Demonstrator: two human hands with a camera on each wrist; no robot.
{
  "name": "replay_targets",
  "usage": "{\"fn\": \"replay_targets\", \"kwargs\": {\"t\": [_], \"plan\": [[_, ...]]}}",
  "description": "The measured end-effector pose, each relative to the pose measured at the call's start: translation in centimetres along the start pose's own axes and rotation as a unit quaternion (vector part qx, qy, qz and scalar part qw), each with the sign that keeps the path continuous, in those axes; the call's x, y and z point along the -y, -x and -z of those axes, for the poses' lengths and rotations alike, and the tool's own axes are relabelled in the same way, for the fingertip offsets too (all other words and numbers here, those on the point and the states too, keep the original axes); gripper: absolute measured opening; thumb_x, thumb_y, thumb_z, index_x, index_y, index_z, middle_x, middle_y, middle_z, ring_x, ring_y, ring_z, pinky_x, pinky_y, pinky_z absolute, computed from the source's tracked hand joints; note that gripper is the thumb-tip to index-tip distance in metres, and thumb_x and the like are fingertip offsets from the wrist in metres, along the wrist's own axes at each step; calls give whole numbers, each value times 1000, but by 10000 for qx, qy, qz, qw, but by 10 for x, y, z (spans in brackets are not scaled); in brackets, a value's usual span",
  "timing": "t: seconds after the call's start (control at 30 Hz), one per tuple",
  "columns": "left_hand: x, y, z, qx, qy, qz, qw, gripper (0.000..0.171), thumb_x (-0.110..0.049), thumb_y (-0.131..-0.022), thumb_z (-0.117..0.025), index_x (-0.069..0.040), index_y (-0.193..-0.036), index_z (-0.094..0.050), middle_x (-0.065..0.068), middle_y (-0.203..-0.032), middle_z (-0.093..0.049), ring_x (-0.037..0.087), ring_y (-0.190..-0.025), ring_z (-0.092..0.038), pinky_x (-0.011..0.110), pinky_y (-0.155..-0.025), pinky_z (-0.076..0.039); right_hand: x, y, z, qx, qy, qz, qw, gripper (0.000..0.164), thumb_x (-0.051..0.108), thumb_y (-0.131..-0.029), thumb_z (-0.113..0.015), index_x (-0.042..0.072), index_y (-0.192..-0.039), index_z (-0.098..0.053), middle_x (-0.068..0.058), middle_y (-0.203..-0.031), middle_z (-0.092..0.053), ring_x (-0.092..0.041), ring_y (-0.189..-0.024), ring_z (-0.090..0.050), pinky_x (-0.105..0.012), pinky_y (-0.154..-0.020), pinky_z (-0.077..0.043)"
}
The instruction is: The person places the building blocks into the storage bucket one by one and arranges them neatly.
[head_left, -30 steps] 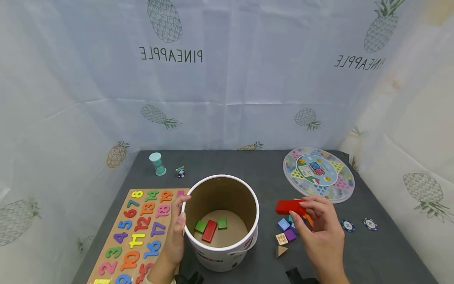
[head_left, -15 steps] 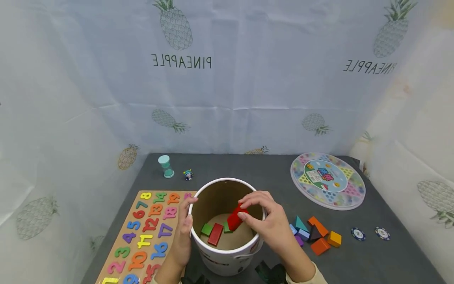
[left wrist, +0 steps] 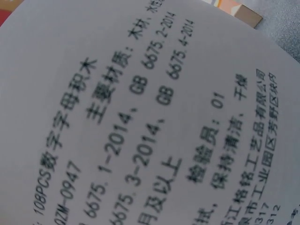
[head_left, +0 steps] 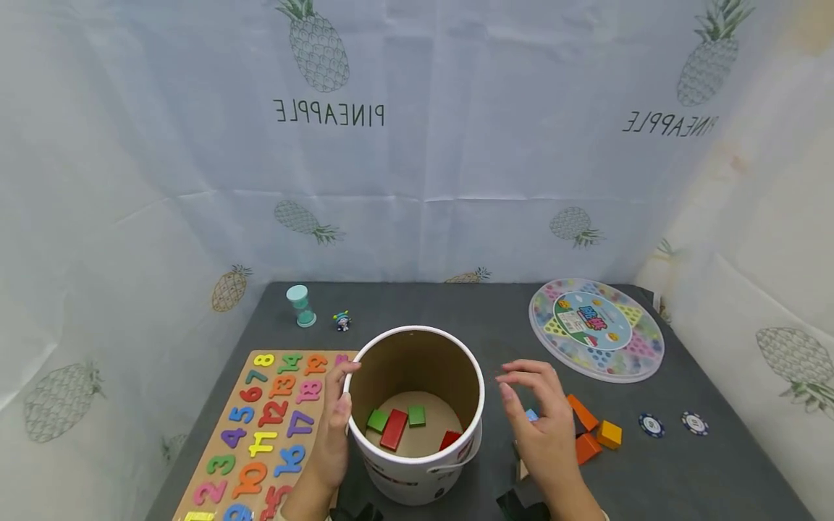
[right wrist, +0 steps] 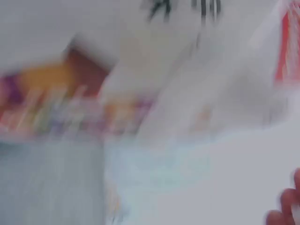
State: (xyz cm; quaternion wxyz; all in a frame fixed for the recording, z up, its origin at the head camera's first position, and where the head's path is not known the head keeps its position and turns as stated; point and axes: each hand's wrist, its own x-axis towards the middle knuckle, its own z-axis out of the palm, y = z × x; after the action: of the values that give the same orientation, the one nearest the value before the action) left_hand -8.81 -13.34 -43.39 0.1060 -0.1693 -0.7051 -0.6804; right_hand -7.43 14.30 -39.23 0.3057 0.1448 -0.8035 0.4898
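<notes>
A white bucket [head_left: 426, 470] stands upright, its wire handle hanging down on the right. My left hand [head_left: 328, 434] grips its left rim, fingertips over the edge. Inside, on the bottom, lie two green blocks [head_left: 416, 416] and a red block [head_left: 394, 430]; another red block [head_left: 449, 439] is partly hidden by the near right wall. To the right of the bucket, my right hand [head_left: 541, 427] is apart from it, holding nothing, fingers loosely bent. Printed bucket wall [left wrist: 140, 117] fills the left wrist view. The right wrist view is blurred, with fingertips [right wrist: 286, 206] at its lower right corner.
Orange blocks [head_left: 588, 449] and a yellow block [head_left: 609, 434] lie beyond my right hand, which hides other blocks. Two poker chips [head_left: 651, 425] are farther right. A round game board [head_left: 635, 359], an hourglass [head_left: 302, 306], a figurine [head_left: 342, 321] and a number board [head_left: 224, 416] surround the bucket.
My right hand carried a red block from the right into the bucket, let go of it, and moved back out to the right. My left hand keeps its grip on the rim.
</notes>
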Motion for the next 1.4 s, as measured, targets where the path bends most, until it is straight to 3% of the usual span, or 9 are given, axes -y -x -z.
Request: {"fn": "replay_targets", "kwargs": {"t": [0.1, 0.3, 0.53, 0.7, 0.9, 1.0, 1.17, 1.27, 1.4], "plan": [[-1, 0, 0, -54, -47, -7, 10000, 44, -25, -97, -27, -13, -140, -31, 4, -144, -29, 26, -130, -28, 56, -101, -26, -31, 14, 14, 669, 771, -929, 9904, 23, 8, -82, -74, 22, -100, -69, 3, -109, -57, -14, -102, -50, -27, -86, -43], [-3, 2, 3, -148, -75, -81, 9998, 44, -23, -97, -27, -10, -139, -31, 4, -145, -28, 25, -131, -26, 56, -101, -24, -77, 51, 29, 2287, 1780, -2365, 9274, 27, 27, -74, -81, 28, -98, -69, 5, -99, -56, -16, -94, -53, -41, -83, -48], [-6, 1, 6, -289, -84, -138, 9995, 44, -26, -96, -28, -12, -138, -32, 2, -144, -31, 25, -129, -29, 60, -99, -28, -99, 76, 25, 2782, 1692, -2710, 9058, 33, 35, -67, -85, 29, -95, -69, 6, -92, -53, -10, -81, -51, -33, -74, -48], [-6, 3, 7, -252, -91, -223, 9994, 45, -25, -96, -27, -9, -138, -31, 4, -144, -30, 27, -130, -28, 60, -99, -27, -100, 83, 19, 3377, 1562, -2258, 9003, 34, 34, -70, -83, 28, -100, -67, 7, -92, -52, -7, -74, -48, -26, -63, -45], [-3, 3, 5, -91, -22, -87, 9999, 45, -27, -97, -27, -12, -140, -29, 3, -145, -28, 26, -132, -24, 61, -101, -22, -88, 78, 17, 2932, 1422, -2405, 9143, 35, 18, -69, -85, 23, -97, -64, 6, -92, -55, -8, -72, -49, -24, -61, -45], [-1, 1, 4, 14, -35, -129, 9999, 45, -26, -97, -27, -13, -140, -28, 2, -145, -28, 26, -133, -24, 63, -101, -23, -70, 61, 18, 2071, 1157, -2235, 9454, 38, 7, -68, -84, 23, -96, -65, 6, -95, -56, -11, -78, -53, -24, -64, -49], [2, 0, 2, 49, -34, -258, 9997, 46, -27, -96, -28, -13, -140, -29, 3, -144, -29, 27, -131, -26, 64, -99, -26, -37, 24, 18, 735, 515, -1064, 9903, 40, -4, -68, -82, 20, -95, -67, 5, -104, -57, -12, -92, -59, -19, -76, -51], [3, 0, 0, 40, -42, -261, 9996, 46, -25, -96, -28, -13, -140, -29, 3, -145, -29, 27, -131, -26, 63, -99, -25, -13, 4, 16, 509, 91, -462, 9976, 36, 1, -70, -82, 18, -99, -68, 4, -109, -61, -12, -101, -56, -15, -88, -44], [2, 0, -1, -15, -146, -244, 9996, 46, -23, -95, -28, -14, -139, -30, 2, -145, -29, 26, -132, -25, 63, -99, -23, 15, -15, 3, 772, -392, 307, 9958, 35, 5, -73, -81, 21, -102, -68, 3, -113, -63, -16, -106, -52, -22, -90, -40]]}}
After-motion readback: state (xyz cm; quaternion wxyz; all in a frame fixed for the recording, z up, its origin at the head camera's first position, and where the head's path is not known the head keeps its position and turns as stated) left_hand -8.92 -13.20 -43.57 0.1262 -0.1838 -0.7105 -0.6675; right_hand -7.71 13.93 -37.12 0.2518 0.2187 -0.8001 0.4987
